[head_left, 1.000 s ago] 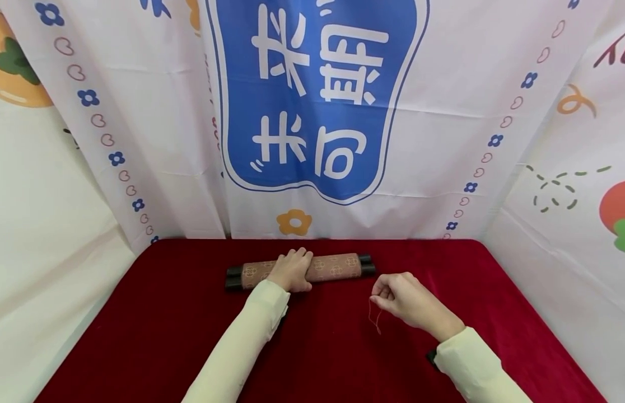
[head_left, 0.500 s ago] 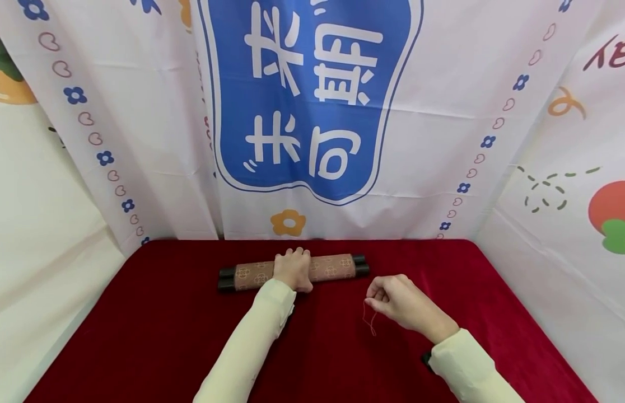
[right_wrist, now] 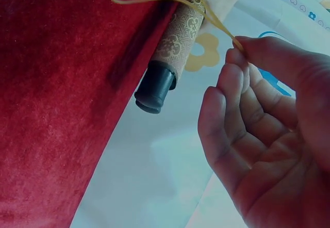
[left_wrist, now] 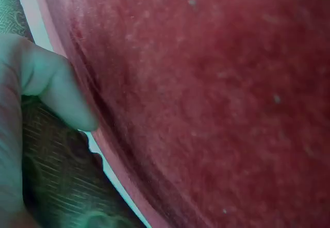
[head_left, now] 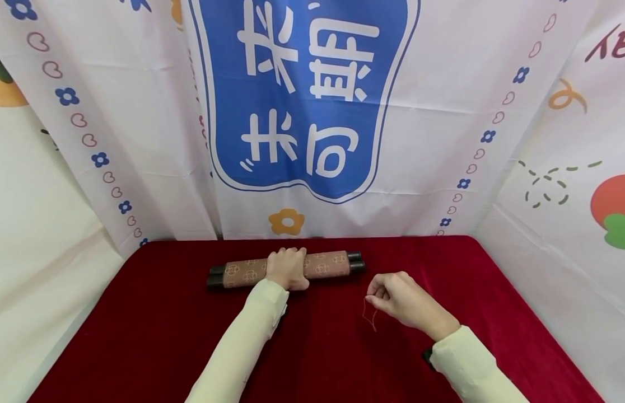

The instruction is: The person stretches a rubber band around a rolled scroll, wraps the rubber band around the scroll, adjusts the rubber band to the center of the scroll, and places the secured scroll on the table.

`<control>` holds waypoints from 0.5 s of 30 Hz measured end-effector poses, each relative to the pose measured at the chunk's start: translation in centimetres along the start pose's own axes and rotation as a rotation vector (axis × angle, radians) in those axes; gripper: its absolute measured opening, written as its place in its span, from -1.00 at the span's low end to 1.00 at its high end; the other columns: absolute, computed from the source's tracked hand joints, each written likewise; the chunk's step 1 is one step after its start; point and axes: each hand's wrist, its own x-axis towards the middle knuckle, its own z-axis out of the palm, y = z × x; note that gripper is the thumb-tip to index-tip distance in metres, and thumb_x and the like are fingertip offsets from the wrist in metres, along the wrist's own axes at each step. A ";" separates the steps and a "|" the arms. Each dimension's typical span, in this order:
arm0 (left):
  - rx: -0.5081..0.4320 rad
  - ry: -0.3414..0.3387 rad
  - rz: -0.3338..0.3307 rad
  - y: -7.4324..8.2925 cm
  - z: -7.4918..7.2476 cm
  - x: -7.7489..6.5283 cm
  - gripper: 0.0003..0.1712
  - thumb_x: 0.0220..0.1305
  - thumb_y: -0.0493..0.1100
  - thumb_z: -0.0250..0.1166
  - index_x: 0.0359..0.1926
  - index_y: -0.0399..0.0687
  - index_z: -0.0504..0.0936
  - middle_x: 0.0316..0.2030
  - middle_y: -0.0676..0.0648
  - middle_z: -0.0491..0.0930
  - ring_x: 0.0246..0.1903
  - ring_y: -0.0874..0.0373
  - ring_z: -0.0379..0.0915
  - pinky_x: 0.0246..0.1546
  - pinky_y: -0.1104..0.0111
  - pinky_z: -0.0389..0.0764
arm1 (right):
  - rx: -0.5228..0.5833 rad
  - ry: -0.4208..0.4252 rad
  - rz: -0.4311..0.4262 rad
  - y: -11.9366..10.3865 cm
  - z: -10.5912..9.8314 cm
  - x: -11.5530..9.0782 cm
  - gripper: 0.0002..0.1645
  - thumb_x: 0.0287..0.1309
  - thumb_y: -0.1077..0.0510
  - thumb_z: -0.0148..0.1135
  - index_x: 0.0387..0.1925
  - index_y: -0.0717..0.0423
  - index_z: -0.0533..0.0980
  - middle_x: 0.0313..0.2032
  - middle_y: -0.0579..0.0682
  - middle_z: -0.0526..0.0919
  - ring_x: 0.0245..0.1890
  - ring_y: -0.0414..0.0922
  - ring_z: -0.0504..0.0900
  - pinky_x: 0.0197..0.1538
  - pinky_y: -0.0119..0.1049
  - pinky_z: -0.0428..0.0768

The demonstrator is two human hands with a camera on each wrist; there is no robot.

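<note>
A rolled scroll (head_left: pixel 325 265) covered in brown patterned brocade lies across the far part of the red table, its black rod ends (head_left: pixel 357 266) sticking out on both sides. My left hand (head_left: pixel 287 268) grips it around the middle from above, the thumb along the near edge. In the left wrist view the thumb (left_wrist: pixel 67 96) lies against the brocade. To the right, above the table, my right hand (head_left: pixel 405 299) pinches a thin rubber band (right_wrist: pixel 147 0) between thumb and fingertips. The band hangs as a loose loop, apart from the scroll.
The red velvet cloth (head_left: pixel 312 347) covers the table up to its rounded far edge. Directly behind stands a white printed curtain (head_left: pixel 418 184) with a blue sign, and similar fabric walls in both sides.
The scroll has slid slightly left under my left hand. My right hand stays nearly in place, still pinching the rubber band. The head view has shifted a little.
</note>
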 end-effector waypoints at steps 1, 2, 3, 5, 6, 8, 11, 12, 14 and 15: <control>-0.005 0.000 0.005 -0.1 -0.1 0.0 -0.25 -0.01 -0.07 0.30 0.31 -0.04 0.61 0.01 -0.14 0.75 -0.15 -0.17 0.70 -0.26 -0.02 0.68 | -0.003 0.003 -0.002 0.0 0.0 0.0 -0.90 0.28 0.25 0.44 -0.35 0.03 0.68 -0.46 -0.20 0.66 -0.46 -0.36 0.54 -0.34 -0.45 0.62; -0.013 -0.001 0.008 -0.2 -0.2 -0.1 -0.25 0.00 -0.07 0.30 0.32 -0.05 0.60 0.00 -0.15 0.75 -0.18 -0.16 0.70 -0.31 0.00 0.68 | -0.005 0.005 -0.001 -0.1 0.0 0.0 -0.90 0.28 0.25 0.45 -0.35 0.03 0.68 -0.46 -0.20 0.66 -0.46 -0.36 0.54 -0.34 -0.45 0.62; -0.022 -0.001 0.010 -0.2 -0.3 -0.1 -0.24 0.00 -0.07 0.30 0.32 -0.08 0.59 -0.01 -0.17 0.75 -0.19 -0.16 0.71 -0.35 0.01 0.68 | -0.005 0.007 -0.001 -0.1 0.0 0.1 -0.90 0.28 0.25 0.45 -0.35 0.03 0.67 -0.46 -0.20 0.66 -0.47 -0.36 0.54 -0.34 -0.45 0.62; -0.050 0.000 0.009 -0.2 -0.6 -0.2 -0.22 0.00 -0.07 0.33 0.33 -0.12 0.58 -0.02 -0.19 0.75 -0.23 -0.16 0.71 -0.37 0.01 0.68 | -0.005 0.008 -0.001 -0.1 0.1 0.1 -0.90 0.28 0.25 0.45 -0.35 0.02 0.67 -0.46 -0.20 0.66 -0.47 -0.35 0.54 -0.35 -0.45 0.61; -0.061 0.001 0.009 -0.2 -0.8 -0.3 -0.20 0.01 -0.06 0.34 0.35 -0.14 0.56 -0.03 -0.20 0.76 -0.24 -0.16 0.71 -0.36 0.01 0.69 | -0.005 0.008 -0.001 -0.2 0.1 0.1 -0.90 0.29 0.25 0.44 -0.35 0.02 0.67 -0.46 -0.20 0.66 -0.47 -0.35 0.54 -0.36 -0.45 0.61; -0.074 0.000 0.010 -0.2 -1.2 -0.6 -0.17 -0.01 -0.05 0.37 0.37 -0.15 0.55 -0.05 -0.21 0.76 -0.25 -0.16 0.71 -0.34 0.01 0.69 | -0.008 0.007 0.001 -0.2 0.1 0.2 -0.91 0.29 0.25 0.44 -0.34 0.03 0.67 -0.45 -0.20 0.66 -0.47 -0.34 0.55 -0.35 -0.45 0.62; -0.071 -0.017 0.016 0.0 -1.8 -1.1 -0.12 0.00 -0.03 0.41 0.41 -0.14 0.52 -0.06 -0.20 0.76 -0.24 -0.14 0.71 -0.30 0.01 0.68 | -0.014 0.011 -0.001 -0.3 0.0 0.2 -0.91 0.29 0.25 0.44 -0.34 0.04 0.68 -0.45 -0.19 0.67 -0.46 -0.34 0.55 -0.34 -0.45 0.62; -0.059 -0.025 0.018 0.0 -2.0 -1.2 -0.10 0.01 -0.01 0.42 0.43 -0.14 0.50 -0.04 -0.19 0.76 -0.22 -0.13 0.71 -0.27 0.01 0.68 | -0.016 0.013 -0.001 -0.3 0.0 0.2 -0.91 0.29 0.26 0.44 -0.34 0.04 0.68 -0.45 -0.19 0.67 -0.46 -0.34 0.55 -0.33 -0.45 0.62; -0.039 -0.043 0.018 0.2 -2.4 -1.6 -0.10 0.03 0.02 0.43 0.43 -0.14 0.50 -0.04 -0.17 0.76 -0.21 -0.12 0.71 -0.24 0.02 0.68 | -0.021 0.020 -0.002 -0.4 0.0 0.2 -0.91 0.28 0.26 0.44 -0.34 0.04 0.68 -0.45 -0.19 0.67 -0.46 -0.35 0.56 -0.33 -0.45 0.62; -0.028 -0.049 0.017 0.2 -2.5 -1.8 -0.12 0.03 0.03 0.44 0.41 -0.14 0.50 -0.04 -0.16 0.76 -0.22 -0.11 0.70 -0.24 0.02 0.67 | -0.020 0.020 -0.004 -0.4 0.0 0.2 -0.91 0.28 0.26 0.44 -0.34 0.05 0.68 -0.45 -0.19 0.67 -0.45 -0.35 0.56 -0.33 -0.45 0.62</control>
